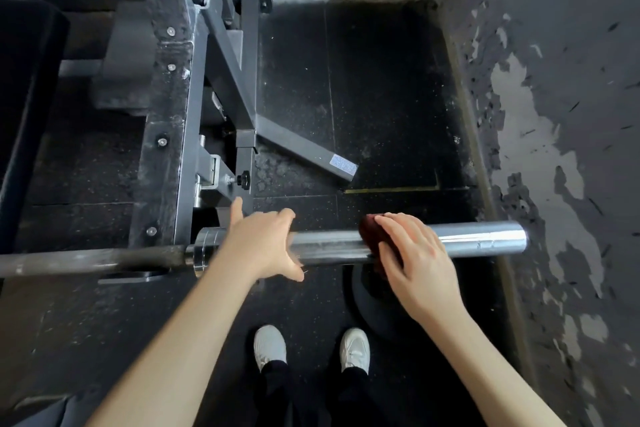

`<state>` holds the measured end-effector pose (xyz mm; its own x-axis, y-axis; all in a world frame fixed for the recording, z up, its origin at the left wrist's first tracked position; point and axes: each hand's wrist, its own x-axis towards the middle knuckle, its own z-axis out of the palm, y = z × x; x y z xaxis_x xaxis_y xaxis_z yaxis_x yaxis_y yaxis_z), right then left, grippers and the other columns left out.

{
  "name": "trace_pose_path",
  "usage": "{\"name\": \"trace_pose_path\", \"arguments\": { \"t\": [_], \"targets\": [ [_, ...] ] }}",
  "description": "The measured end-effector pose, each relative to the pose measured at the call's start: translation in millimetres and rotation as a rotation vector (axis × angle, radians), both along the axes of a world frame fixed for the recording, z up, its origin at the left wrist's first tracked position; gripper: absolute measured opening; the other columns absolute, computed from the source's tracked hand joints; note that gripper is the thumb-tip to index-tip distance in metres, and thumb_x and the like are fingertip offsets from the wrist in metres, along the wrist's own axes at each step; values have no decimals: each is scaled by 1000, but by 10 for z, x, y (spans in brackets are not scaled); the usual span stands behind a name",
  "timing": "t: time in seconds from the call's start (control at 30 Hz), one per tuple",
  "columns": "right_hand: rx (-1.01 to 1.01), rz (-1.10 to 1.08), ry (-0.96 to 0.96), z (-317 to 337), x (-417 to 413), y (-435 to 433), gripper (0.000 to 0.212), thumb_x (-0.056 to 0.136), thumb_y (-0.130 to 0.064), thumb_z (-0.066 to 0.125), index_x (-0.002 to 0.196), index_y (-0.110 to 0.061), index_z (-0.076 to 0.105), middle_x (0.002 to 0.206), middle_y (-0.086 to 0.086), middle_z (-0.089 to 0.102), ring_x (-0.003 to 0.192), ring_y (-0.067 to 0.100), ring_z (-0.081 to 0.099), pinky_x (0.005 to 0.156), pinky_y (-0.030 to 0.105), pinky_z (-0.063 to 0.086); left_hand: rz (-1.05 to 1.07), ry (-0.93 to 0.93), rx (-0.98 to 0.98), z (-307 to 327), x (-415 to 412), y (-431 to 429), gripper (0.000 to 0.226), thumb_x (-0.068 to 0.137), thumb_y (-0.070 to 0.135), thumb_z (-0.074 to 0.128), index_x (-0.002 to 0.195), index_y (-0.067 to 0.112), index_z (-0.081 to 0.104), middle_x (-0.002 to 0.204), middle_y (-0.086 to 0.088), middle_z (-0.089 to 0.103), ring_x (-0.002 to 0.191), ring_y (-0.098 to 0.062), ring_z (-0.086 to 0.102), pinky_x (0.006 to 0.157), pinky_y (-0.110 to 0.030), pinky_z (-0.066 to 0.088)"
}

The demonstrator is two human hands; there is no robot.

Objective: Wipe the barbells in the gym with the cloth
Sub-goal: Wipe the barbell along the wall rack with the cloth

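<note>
Two bare forearms enter from the near edge, with a pair of white shoes [353, 345] standing between them on the black rubber floor [381, 97].

1. Barbell [485, 239]: lies level across the view from left to right, just far of the shoes. Its thick polished end piece points right and stops short of the wall [554, 114], which shows peeling paint. Its thinner, darker shaft runs off the left edge and passes in front of a grey steel frame [166, 114].

2. Cloth [372, 236]: dark red, draped over the top and near side of the polished end piece, about midway along it. Most of it is covered by the right hand.

3. Right hand [415, 253]: laid flat on the cloth, fingers straight and close together, pointing far-left. It presses the cloth against the metal and does not curl round it.

4. Left hand [263, 246]: lies over the end piece just right of the collar, well apart from the cloth. The thumb is spread out on the near side; one finger points straight toward the frame. The hand is motion-blurred, so it cannot be told whether the fingers close round the metal.

5. Dark round disc [367, 308]: lies flat on the floor below the right hand, partly hidden by it.
</note>
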<state>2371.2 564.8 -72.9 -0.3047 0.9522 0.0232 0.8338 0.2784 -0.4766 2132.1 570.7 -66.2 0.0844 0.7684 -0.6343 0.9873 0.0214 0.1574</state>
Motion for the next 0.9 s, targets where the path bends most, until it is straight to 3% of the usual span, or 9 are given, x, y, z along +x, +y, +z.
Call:
{"name": "trace_pose_path", "arguments": {
  "t": [0.13, 0.27, 0.33, 0.4, 0.47, 0.6, 0.7, 0.8, 0.9],
  "targets": [
    [-79, -66, -121, 9, 113, 78, 44, 90, -38, 39, 121, -21, 65, 123, -4, 65, 124, 22, 53, 114, 45, 25, 6, 51, 27, -77, -23, -38, 40, 75, 57, 64, 91, 25, 47, 75, 13, 57, 80, -13, 59, 119, -45, 13],
    [-93, -349, -94, 14, -262, 185, 27, 86, -24, 48, 98, -15, 70, 96, 3, 71, 94, 28, 60, 97, 43, 37, -9, 100, 261, -138, 8, -194, 41, 76, 57, 65, 90, 24, 45, 74, 13, 52, 75, -12, 58, 118, -38, 13],
    [-71, -240, -36, 16, -545, 1, 32, 84, -27, 45, 103, -15, 68, 103, 1, 69, 98, 26, 59, 92, 39, 41, 8, 103, 319, -152, 19, -230, 43, 74, 56, 67, 87, 24, 43, 74, 13, 50, 74, -13, 58, 117, -38, 13],
    [-87, -20, 27, 18, -561, -207, 42, 88, -31, 44, 122, -18, 64, 126, -3, 63, 122, 22, 51, 106, 35, 36, 21, 106, 398, -193, 40, -294, 46, 64, 52, 76, 82, 22, 47, 68, 10, 51, 67, -16, 56, 114, -41, 19],
    [-91, 98, 58, 49, -299, -181, 46, 89, -32, 46, 130, -18, 61, 135, -5, 59, 129, 16, 46, 112, 31, 29, 51, 92, 499, -224, 64, -365, 53, 45, 45, 89, 72, 17, 54, 59, 6, 52, 57, -18, 54, 107, -45, 32],
    [-108, -192, -46, 39, -93, 172, 36, 85, -28, 42, 105, -16, 71, 102, 1, 71, 98, 23, 63, 106, 40, 33, 100, 152, 603, -292, 111, -463, 63, 32, 38, 96, 73, 11, 57, 61, 0, 49, 59, -22, 50, 105, -48, 36],
    [-105, -250, -63, -11, -471, 153, 32, 81, -26, 41, 90, -12, 69, 85, 4, 69, 82, 29, 60, 85, 39, 43, 109, 204, 630, -324, 135, -472, 60, 36, 33, 95, 76, 11, 57, 64, -1, 51, 62, -24, 52, 105, -48, 35],
    [-76, -34, 40, 6, -509, -145, 39, 86, -26, 42, 114, -14, 67, 115, 0, 67, 112, 22, 57, 100, 34, 42, 17, 105, 490, -115, 42, -329, 49, 55, 38, 87, 83, 18, 52, 74, 4, 55, 74, -21, 58, 87, -37, 47],
    [-31, 44, 73, 86, -190, -168, 42, 91, -26, 45, 126, -13, 64, 131, -4, 61, 126, 13, 49, 109, 23, 33, -48, -6, 3, 121, -147, 17, 47, 67, 52, 76, 88, 26, 43, 79, 13, 52, 76, -13, 52, 69, -31, 38]
  ]
}}
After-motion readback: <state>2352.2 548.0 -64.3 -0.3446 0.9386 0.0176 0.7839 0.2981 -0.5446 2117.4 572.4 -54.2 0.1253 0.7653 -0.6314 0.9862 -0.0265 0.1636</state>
